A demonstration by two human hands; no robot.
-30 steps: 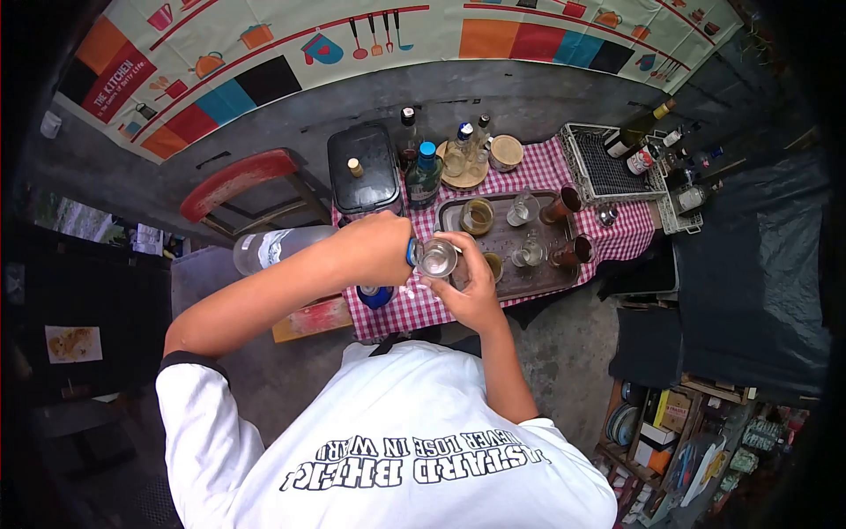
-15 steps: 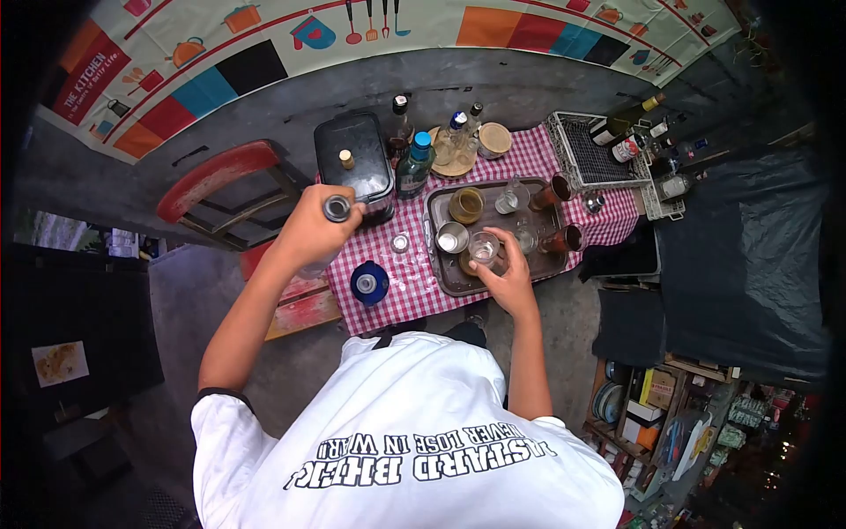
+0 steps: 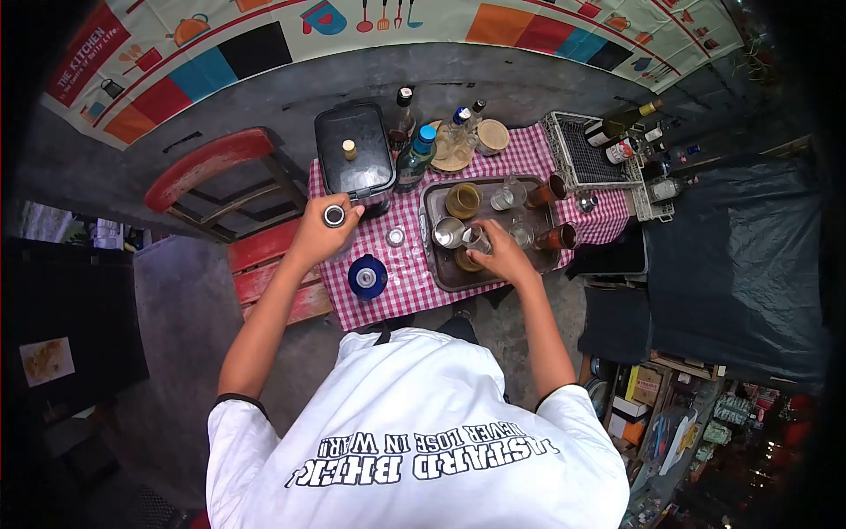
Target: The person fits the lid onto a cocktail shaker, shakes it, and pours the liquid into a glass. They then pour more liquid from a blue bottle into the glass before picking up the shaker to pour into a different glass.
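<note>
My left hand [image 3: 322, 231] is wrapped round the neck of a bottle [image 3: 334, 215], its dark-rimmed mouth facing up, left of the checked cloth. My right hand [image 3: 502, 252] grips a small clear glass [image 3: 477, 238] over the brown tray [image 3: 451, 280]. Beside that glass is a metal cup [image 3: 448, 233]. Amber glasses [image 3: 463, 201] and other clear glasses [image 3: 508, 196] stand on the tray, with reddish-brown glasses [image 3: 555, 236] at its right. Between my hands lie a small clear glass object [image 3: 395, 236] and a round blue bottle [image 3: 367, 277].
A black lidded bin [image 3: 355, 150] and several bottles [image 3: 414, 160] stand along the back of the table. At the back right is a wire basket [image 3: 599, 167] with bottles near it. A red wooden chair [image 3: 211, 172] stands at the left.
My right hand has tipped the small clear glass and brought it closer to the metal cup. My left hand still holds the bottle, and the whole view has shifted slightly.
</note>
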